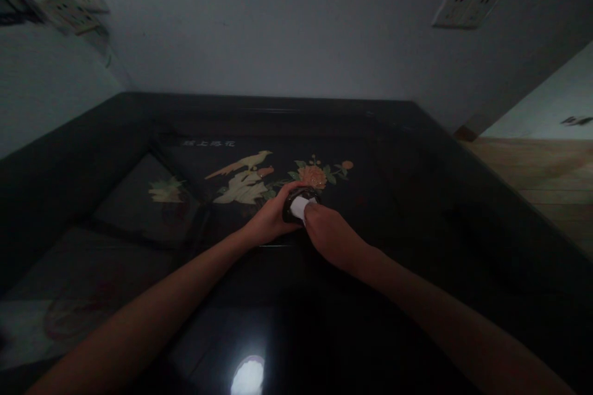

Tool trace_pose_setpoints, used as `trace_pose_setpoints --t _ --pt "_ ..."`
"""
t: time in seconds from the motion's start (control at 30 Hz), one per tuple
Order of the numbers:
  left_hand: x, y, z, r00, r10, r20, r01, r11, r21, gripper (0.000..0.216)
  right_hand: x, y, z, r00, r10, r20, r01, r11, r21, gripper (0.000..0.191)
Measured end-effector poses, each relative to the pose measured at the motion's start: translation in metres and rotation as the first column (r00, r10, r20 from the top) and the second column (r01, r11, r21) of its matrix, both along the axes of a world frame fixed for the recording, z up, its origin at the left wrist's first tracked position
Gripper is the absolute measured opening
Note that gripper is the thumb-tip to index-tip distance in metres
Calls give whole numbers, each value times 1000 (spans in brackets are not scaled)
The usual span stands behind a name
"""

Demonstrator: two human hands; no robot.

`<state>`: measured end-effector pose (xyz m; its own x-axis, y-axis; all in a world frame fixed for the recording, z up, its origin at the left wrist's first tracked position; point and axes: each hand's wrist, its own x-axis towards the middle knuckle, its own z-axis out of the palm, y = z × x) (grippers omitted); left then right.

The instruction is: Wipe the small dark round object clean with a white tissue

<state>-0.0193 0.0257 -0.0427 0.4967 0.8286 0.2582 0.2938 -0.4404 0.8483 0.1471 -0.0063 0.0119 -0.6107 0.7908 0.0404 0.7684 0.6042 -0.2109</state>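
My left hand (277, 213) curls around the side of a small dark round container (288, 210), which may be a cup or a jar; the dim light hides its exact kind. At its top, my right hand (330, 231) pinches a white piece (299, 206) that looks like folded paper or tissue. This white piece lies over or inside the container's mouth; I cannot tell which. Both hands are close together above the middle of a glossy black tabletop (393, 296).
A bird picture (243, 176) and an orange flower picture (312, 176) decorate the tabletop. White wall sockets (467, 6) are at the upper right, with more sockets (69, 6) at the upper left. Wooden floor (551, 176) shows at the right. A lamp reflection gleams near the front.
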Motion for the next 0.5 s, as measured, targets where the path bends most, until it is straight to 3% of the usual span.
trace_pose_setpoints --t 0.13,0.23,0.37,0.5 --pt "0 1 -2 1000 -7 22 7 1000 6 76 -3 -2 -10 995 57 77 -77 955 286 31" --pt "1 1 -3 999 -10 31 10 1000 16 77 -4 -4 -16 990 41 136 -89 924 372 34" --pt "1 0 -1 1000 -19 18 20 999 -31 76 -4 -5 -15 986 41 160 -93 938 335 30" --pt "1 -1 1 1000 -18 2 18 999 -36 78 -2 -3 -6 993 70 98 -82 987 135 27"
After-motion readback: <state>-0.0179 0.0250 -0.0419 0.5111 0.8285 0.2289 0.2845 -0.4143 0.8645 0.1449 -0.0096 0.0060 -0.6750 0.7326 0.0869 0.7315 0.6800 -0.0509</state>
